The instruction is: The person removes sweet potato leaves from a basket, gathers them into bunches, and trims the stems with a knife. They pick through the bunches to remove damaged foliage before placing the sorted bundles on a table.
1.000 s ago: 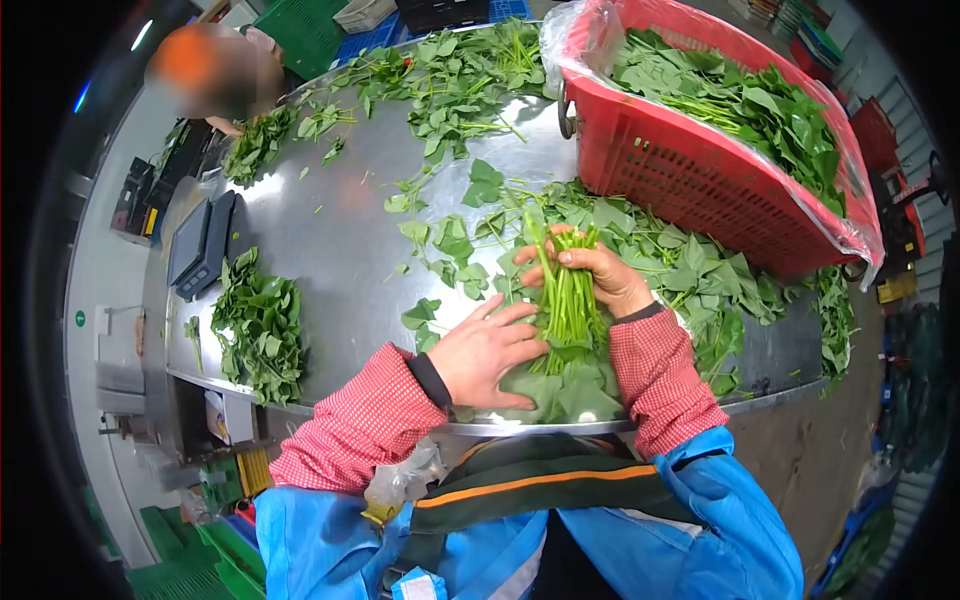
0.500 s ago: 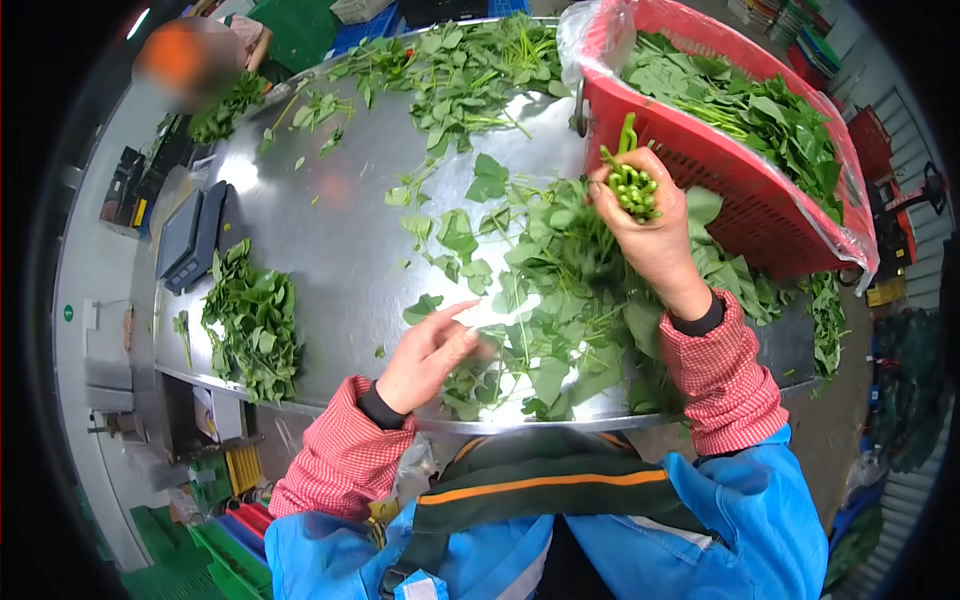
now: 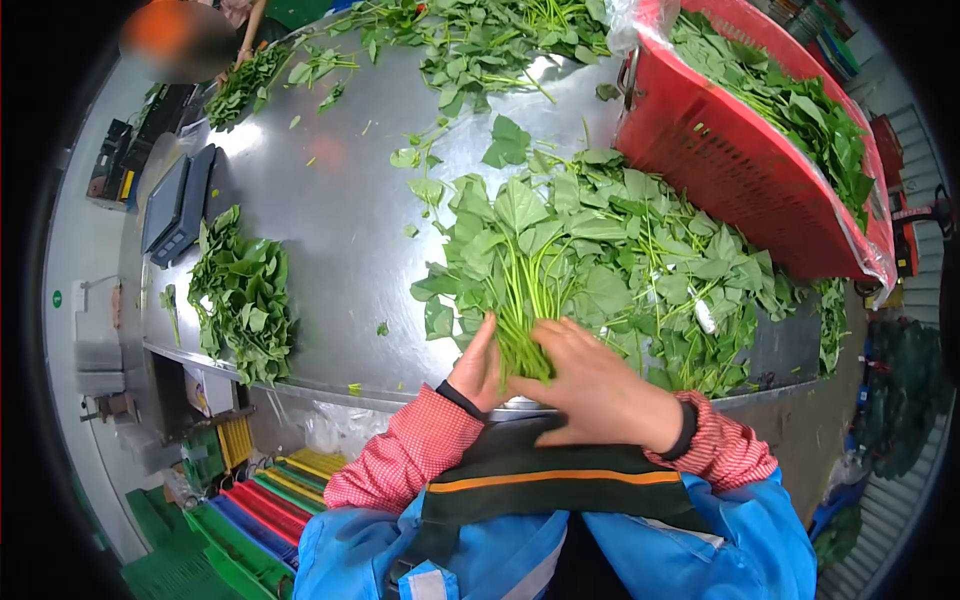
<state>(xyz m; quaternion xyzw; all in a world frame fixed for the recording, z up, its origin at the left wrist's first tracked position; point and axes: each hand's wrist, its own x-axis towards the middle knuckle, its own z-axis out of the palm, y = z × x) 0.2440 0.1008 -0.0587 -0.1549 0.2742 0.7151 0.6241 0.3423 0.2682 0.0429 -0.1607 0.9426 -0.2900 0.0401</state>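
Note:
A bunch of leafy greens [image 3: 525, 275] lies at the table's front edge, its stems pointing toward me and its leaves away. My left hand [image 3: 478, 370] is against the left side of the stems, fingers upright and fairly straight. My right hand [image 3: 600, 390] is on the right side of the stem ends, its fingers touching them and its thumb apart. The bunch rests between both hands. Loose greens [image 3: 700, 290] spread to the right of it on the metal table [image 3: 340, 250].
A red crate [image 3: 740, 170] of greens stands tilted at the right. At the left are a pile of greens [image 3: 243, 300] and a dark scale [image 3: 182, 205]. More greens [image 3: 500, 45] lie along the far side, where another person's arm [image 3: 252, 30] shows. Colored crates [image 3: 260, 510] are lower left.
My right hand has come down and left with the bunch, whose stems now point toward me. My left hand has moved right to the stems. The view has shifted slightly.

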